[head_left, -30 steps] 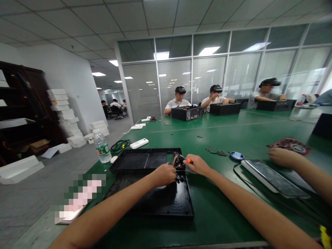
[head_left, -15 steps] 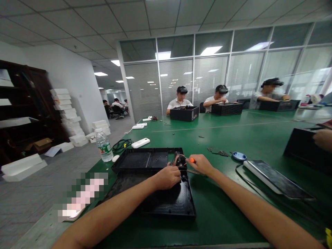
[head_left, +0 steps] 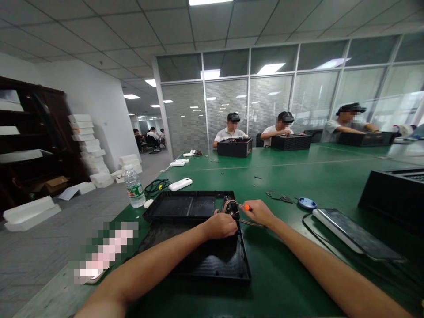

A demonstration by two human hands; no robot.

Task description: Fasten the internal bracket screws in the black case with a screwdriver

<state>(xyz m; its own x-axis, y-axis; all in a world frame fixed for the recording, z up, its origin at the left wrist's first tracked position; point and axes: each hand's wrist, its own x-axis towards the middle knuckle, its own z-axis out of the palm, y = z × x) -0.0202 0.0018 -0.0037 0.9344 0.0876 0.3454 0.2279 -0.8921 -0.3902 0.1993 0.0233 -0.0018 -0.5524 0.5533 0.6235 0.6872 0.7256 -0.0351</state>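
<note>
A black plastic case [head_left: 185, 206] lies open on the green table [head_left: 291, 176], its near half a glossy black lid [head_left: 212, 260]. At its right inner edge sits a small part with a bundle of thin wires [head_left: 228, 206]. My left hand [head_left: 221, 226] is closed, pressing down on the case beside that part. My right hand [head_left: 260, 211] is closed round a small tool with an orange tip [head_left: 246, 207], its end pointing at the wired part.
A water bottle [head_left: 134, 187], black cable [head_left: 155, 187] and white remote-like device [head_left: 180, 183] stand at the left. A blue round lid [head_left: 307, 203], flat silver panel [head_left: 354, 235] and black box [head_left: 394, 197] lie to the right. Three people work on black boxes across the table.
A neighbour's hand at the right edge, and the red circuit board, have left the view. The black box shows more at the right. My own hands have hardly moved.
</note>
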